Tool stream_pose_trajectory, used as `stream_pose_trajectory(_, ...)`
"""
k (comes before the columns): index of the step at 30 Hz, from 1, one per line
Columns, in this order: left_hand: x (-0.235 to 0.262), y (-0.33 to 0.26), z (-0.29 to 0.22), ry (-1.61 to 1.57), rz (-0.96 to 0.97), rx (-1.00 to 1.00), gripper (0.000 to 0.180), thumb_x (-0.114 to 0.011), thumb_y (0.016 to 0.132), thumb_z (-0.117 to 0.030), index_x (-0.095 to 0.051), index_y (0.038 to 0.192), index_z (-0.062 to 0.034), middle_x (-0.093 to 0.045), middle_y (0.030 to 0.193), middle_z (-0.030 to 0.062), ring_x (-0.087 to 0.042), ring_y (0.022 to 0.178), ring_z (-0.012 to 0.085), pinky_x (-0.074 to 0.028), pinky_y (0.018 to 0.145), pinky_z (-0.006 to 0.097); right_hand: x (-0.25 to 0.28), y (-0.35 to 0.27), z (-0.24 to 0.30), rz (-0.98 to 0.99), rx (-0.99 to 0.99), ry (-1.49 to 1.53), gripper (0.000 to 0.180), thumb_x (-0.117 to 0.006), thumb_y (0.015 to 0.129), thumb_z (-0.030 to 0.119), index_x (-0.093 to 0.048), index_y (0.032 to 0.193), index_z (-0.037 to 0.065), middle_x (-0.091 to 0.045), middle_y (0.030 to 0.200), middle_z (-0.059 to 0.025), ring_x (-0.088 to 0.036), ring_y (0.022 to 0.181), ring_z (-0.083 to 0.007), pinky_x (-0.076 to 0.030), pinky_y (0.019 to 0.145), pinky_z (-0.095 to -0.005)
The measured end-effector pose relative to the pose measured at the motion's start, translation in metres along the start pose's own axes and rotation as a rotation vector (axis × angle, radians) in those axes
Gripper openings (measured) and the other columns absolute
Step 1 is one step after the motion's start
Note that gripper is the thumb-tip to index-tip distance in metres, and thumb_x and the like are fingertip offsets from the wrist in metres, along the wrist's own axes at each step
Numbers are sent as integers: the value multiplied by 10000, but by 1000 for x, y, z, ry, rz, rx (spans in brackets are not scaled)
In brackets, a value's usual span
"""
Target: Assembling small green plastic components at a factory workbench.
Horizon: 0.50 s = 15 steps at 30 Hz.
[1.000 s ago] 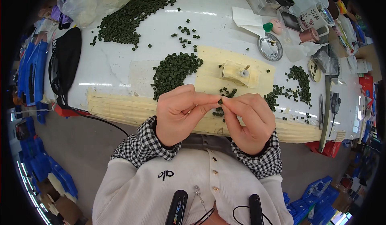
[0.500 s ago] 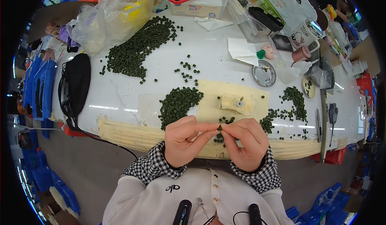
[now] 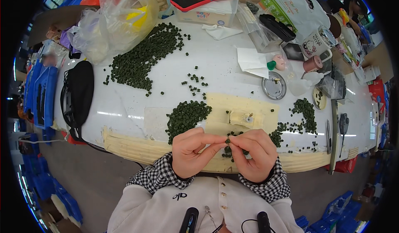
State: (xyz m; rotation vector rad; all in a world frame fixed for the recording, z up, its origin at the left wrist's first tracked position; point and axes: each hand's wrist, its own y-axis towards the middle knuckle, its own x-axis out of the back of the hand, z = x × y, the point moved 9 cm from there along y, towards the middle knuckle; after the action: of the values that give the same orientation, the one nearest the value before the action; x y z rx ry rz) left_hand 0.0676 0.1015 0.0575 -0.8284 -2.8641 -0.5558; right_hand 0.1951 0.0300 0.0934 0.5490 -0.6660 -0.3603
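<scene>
White table (image 3: 124, 102) sits slightly lower in my view; left hand (image 3: 192, 152) and right hand (image 3: 255, 154) stay pinched together on one green piece (image 3: 227, 141), so its handling continues.

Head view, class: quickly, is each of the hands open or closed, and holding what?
Left hand: closed, pinching a small dark green piece.
Right hand: closed, fingertips on the same piece.

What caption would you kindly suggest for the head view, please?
Left hand and right hand pinch a small dark-green piece.
</scene>
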Motion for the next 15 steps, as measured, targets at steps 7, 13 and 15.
stream_pose_trajectory(7,0,-1,1,12,-10,11,220,-753,717,42,-714,915,-46,-377,545,-41,-323,500,74,-242,465,235,0,0,-1,-8,-17,-6,244,-743,664,-66,-671,882,15,-622,774,-77,-601,654,-225,-483,556,-299)
stream_pose_trajectory(13,-2,-2,6,6,9,42,212,-749,711,41,-708,904,-37,-329,531,-52,-316,514,76,-251,484,238,1,-3,-3,-16,-42,22,230,-743,670,-62,-670,874,15,-625,776,-79,-603,664,-227,-484,563,-301)
stream_pose_trajectory(15,-3,-3,5,13,20,23,212,-748,710,42,-707,903,-35,-316,533,-54,-316,515,77,-251,484,238,1,-6,-3,-15,-42,28,225,-742,671,-62,-669,870,14,-624,776,-79,-603,664,-226,-484,564,-298)
